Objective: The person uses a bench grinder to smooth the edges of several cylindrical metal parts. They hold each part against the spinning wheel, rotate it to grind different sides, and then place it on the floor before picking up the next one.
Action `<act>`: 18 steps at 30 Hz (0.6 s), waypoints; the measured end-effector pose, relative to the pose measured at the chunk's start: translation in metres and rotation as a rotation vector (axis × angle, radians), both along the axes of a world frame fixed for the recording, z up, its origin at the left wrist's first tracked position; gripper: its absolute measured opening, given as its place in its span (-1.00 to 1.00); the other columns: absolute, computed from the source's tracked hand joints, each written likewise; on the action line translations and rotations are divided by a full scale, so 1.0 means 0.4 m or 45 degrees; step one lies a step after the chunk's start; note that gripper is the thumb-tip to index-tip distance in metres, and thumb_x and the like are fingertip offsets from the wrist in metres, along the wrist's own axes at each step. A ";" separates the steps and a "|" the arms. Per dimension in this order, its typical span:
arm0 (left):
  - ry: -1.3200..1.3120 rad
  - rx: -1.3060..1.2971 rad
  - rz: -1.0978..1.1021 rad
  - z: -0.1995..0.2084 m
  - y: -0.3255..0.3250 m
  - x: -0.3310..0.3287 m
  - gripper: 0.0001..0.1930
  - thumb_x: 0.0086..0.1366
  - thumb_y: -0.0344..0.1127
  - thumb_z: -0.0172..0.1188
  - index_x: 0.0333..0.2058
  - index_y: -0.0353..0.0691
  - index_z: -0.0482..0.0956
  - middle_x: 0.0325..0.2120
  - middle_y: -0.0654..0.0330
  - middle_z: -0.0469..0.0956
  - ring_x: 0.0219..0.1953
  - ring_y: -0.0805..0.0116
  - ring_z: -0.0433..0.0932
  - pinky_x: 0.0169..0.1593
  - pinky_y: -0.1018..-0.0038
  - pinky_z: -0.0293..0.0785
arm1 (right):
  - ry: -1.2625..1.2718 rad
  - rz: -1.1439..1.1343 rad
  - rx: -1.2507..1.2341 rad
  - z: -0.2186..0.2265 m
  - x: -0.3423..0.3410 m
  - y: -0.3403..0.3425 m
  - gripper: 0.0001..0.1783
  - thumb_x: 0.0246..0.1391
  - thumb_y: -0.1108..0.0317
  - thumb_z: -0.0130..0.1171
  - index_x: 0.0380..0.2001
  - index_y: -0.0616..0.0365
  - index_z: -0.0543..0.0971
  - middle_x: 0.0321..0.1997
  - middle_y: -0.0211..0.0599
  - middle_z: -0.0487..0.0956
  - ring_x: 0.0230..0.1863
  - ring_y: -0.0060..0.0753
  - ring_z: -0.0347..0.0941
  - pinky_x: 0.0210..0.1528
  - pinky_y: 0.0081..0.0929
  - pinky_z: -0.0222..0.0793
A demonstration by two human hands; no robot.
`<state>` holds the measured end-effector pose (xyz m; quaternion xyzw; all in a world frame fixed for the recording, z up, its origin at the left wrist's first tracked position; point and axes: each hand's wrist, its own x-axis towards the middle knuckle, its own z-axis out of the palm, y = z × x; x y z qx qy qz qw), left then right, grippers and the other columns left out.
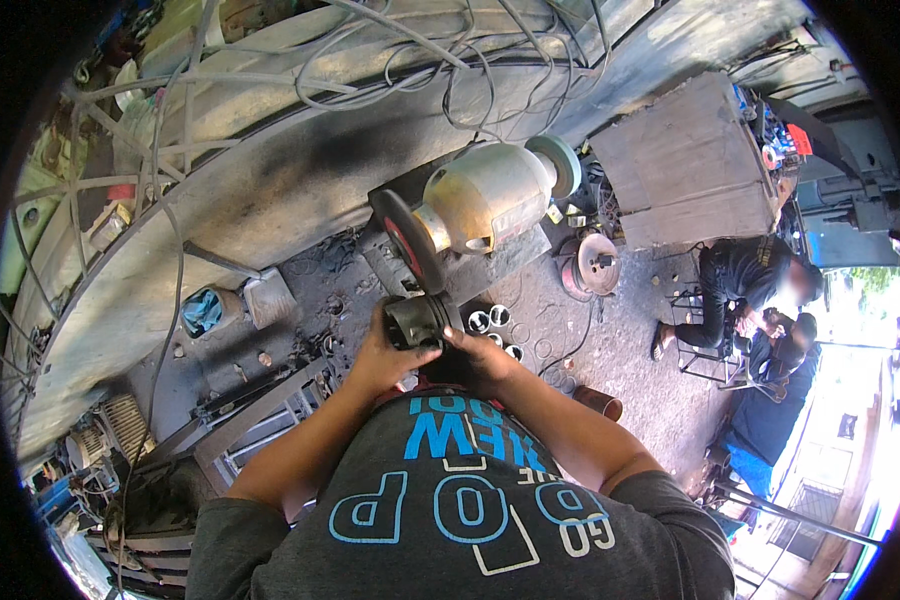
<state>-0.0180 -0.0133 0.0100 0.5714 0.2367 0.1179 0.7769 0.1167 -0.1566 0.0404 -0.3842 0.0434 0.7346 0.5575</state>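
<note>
Left hand point(375, 362) and right hand point(482, 358) are clamped on opposite sides of a dark cylindrical part point(410, 325), forearms converging, elbows bent outward. The part is at the near rim of the grinder's black wheel point(406, 243); contact cannot be confirmed. Pale-rimmed cylinders point(479, 322) stand off the grinder base's point(525, 250) near edge. Stained grey floor point(625, 335) extends beyond its right edge toward two people point(745, 275).
</note>
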 end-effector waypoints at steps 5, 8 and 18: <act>0.156 -0.047 -0.008 -0.008 0.023 0.006 -0.07 -0.07 -0.39 0.53 0.18 -0.33 0.05 -0.01 0.03 0.48 0.03 0.23 0.51 0.08 0.35 0.47 | 0.084 -0.051 -0.072 -0.020 -0.009 0.036 -0.22 0.11 -0.22 0.15 0.20 0.15 0.36 0.15 -0.11 0.46 0.11 -0.12 0.40 0.21 -0.14 0.28; 0.039 0.237 -0.067 -0.011 0.022 0.002 0.01 -0.13 -0.28 0.58 0.21 -0.31 0.07 0.01 0.02 0.47 0.06 0.22 0.48 0.13 0.32 0.42 | 0.051 -0.130 -0.065 -0.014 -0.015 0.024 -0.36 0.09 0.03 0.24 0.15 0.14 0.38 -0.03 -0.17 0.55 -0.07 -0.19 0.49 0.00 -0.23 0.43; -0.173 0.281 -0.160 -0.002 0.038 -0.025 0.20 -0.19 -0.20 0.62 0.33 -0.33 -0.04 0.07 -0.02 0.42 0.13 0.18 0.42 0.20 0.27 0.35 | -0.370 -0.088 0.295 -0.024 -0.016 0.003 -0.17 -0.06 0.19 0.37 0.24 0.26 0.26 0.12 -0.08 0.48 0.17 -0.14 0.40 0.28 -0.19 0.24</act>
